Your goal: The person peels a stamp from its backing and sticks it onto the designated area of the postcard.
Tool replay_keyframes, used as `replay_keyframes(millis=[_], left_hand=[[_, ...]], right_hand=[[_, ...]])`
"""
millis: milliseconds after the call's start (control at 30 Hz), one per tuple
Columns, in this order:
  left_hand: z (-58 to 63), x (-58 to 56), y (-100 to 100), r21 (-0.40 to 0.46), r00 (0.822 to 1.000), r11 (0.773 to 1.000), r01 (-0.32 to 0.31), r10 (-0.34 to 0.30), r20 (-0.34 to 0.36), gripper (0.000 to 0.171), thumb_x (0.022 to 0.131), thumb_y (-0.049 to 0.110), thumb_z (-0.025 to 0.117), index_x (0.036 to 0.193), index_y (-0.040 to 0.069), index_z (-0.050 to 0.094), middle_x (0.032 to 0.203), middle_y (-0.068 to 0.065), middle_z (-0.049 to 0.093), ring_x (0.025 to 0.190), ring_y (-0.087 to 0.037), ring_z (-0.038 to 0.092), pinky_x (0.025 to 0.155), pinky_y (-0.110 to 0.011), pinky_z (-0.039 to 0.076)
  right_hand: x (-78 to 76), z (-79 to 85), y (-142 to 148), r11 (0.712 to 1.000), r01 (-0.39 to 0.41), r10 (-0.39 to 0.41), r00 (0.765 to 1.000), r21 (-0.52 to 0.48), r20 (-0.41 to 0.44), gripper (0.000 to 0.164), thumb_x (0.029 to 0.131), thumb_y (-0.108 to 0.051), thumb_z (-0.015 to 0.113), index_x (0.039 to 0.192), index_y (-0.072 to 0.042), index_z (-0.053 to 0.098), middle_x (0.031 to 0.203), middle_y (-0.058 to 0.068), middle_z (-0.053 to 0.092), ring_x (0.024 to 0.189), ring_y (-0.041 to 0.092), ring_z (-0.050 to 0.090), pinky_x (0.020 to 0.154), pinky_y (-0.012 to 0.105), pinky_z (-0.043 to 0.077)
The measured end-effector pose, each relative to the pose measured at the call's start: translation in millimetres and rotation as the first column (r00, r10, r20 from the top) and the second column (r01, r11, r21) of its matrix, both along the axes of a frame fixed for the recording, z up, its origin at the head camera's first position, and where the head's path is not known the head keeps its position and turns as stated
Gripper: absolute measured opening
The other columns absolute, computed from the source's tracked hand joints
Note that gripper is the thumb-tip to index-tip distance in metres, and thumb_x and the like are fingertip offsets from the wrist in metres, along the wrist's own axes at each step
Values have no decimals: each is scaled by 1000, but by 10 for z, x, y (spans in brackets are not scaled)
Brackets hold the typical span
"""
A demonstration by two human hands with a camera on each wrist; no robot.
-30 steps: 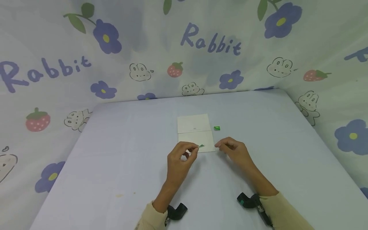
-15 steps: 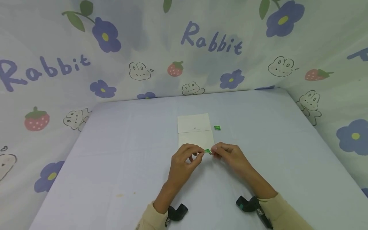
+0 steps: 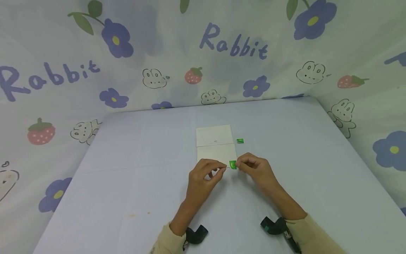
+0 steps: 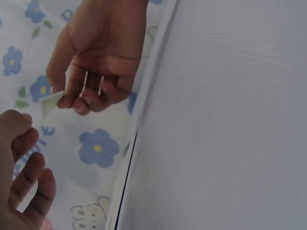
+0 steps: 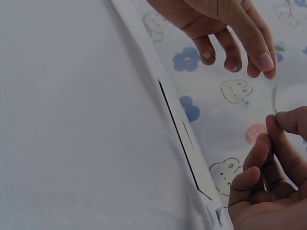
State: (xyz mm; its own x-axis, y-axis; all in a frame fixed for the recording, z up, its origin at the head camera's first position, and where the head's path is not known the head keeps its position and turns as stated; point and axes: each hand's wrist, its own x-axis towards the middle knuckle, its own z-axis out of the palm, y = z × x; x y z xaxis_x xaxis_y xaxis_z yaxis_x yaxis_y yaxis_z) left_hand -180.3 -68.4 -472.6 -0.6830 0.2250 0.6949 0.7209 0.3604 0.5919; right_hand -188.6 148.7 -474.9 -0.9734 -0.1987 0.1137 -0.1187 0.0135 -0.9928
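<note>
My right hand (image 3: pixel 255 169) pinches a small green stamp-like piece (image 3: pixel 233 164) by its right edge, between thumb and forefinger. Its pale underside (image 4: pixel 49 104) faces the left wrist camera, and in the right wrist view the piece (image 5: pixel 274 99) appears nearly edge-on. Just left of it is my left hand (image 3: pixel 203 181), thumb and forefinger tips close together, other fingers loosely bent, with nothing visible between them. Both hands are over the near edge of a white creased sheet (image 3: pixel 214 135), which has a small dark mark near its crease. The left hand covers the sheet's near left corner.
A second green stamp-like piece (image 3: pixel 240 140) with a white border lies to the right of the sheet. All of this is on a white-covered table (image 3: pixel 142 151). A rabbit-and-flower patterned curtain (image 3: pixel 177 53) hangs behind and at both sides.
The green piece was at my left fingertips; my right hand came in, took its edge and drew it slightly right. The piece now faces up, and the left hand has moved a little right.
</note>
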Motion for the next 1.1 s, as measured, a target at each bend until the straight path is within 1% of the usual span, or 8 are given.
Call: replay_keyframes(millis=[167, 333, 500, 667, 733, 833, 967, 1100], left_hand=[[-4, -23, -40, 6, 999, 1000, -29, 29, 24, 16, 88, 5, 77, 102, 13, 75, 99, 2, 68, 84, -16, 62, 63, -28, 54], [-9, -77, -113, 39, 996, 998, -58, 55, 74, 15, 90, 6, 75, 104, 13, 75, 101, 2, 69, 86, -18, 62, 67, -32, 54], [-60, -170, -191, 67, 986, 991, -113, 103, 131, 12, 93, 10, 73, 104, 13, 75, 100, 2, 70, 84, -18, 63, 68, -34, 53], [-132, -281, -288, 89, 976, 982, -165, 150, 156, 11, 93, 12, 72, 104, 13, 75, 98, 2, 70, 82, -18, 63, 68, -36, 54], [-151, -320, -340, 95, 969, 976, -194, 176, 175, 12, 93, 12, 73, 105, 13, 75, 98, 2, 70, 83, -17, 63, 68, -37, 53], [-171, -375, -409, 98, 954, 968, -232, 207, 215, 12, 94, 14, 72, 105, 15, 75, 99, 4, 69, 84, -15, 62, 70, -36, 54], [-181, -445, -453, 113, 943, 962, -249, 215, 254, 11, 95, 16, 72, 105, 15, 75, 100, 4, 69, 85, -15, 61, 71, -34, 53], [-184, -517, -466, 123, 934, 957, -261, 218, 283, 12, 95, 17, 72, 105, 14, 76, 101, 4, 69, 86, -14, 61, 72, -30, 53]], right_hand=[[-19, -30, 2, 998, 55, -53, 997, 42, -58, 11, 94, -12, 72, 94, -1, 74, 102, 12, 65, 93, 21, 62, 81, 25, 53], [-72, -86, 21, 989, 116, -106, 989, 91, -102, 7, 93, -8, 73, 93, -1, 75, 101, 12, 65, 90, 19, 61, 77, 21, 52], [-102, -133, 52, 980, 150, -136, 985, 130, -109, 9, 92, -11, 74, 93, -2, 75, 100, 9, 64, 90, 19, 62, 78, 21, 53], [-116, -151, 57, 973, 168, -151, 982, 160, -116, 7, 92, -8, 73, 93, -1, 75, 99, 9, 65, 91, 16, 61, 79, 20, 52], [-108, -123, 43, 972, 167, -149, 982, 164, -115, 6, 92, -5, 72, 93, 1, 74, 100, 12, 64, 91, 16, 61, 78, 20, 52], [-63, -5, 6, 973, 159, -140, 983, 169, -119, 7, 92, -2, 71, 94, 4, 73, 100, 15, 64, 90, 16, 60, 77, 20, 52], [0, 160, -27, 966, 166, -138, 979, 197, -146, 7, 92, 1, 70, 94, 6, 72, 99, 15, 64, 88, 16, 60, 75, 19, 51], [-1, 198, -21, 963, 178, -146, 976, 201, -164, 6, 92, 1, 70, 94, 7, 72, 99, 15, 64, 87, 16, 60, 74, 19, 51]])
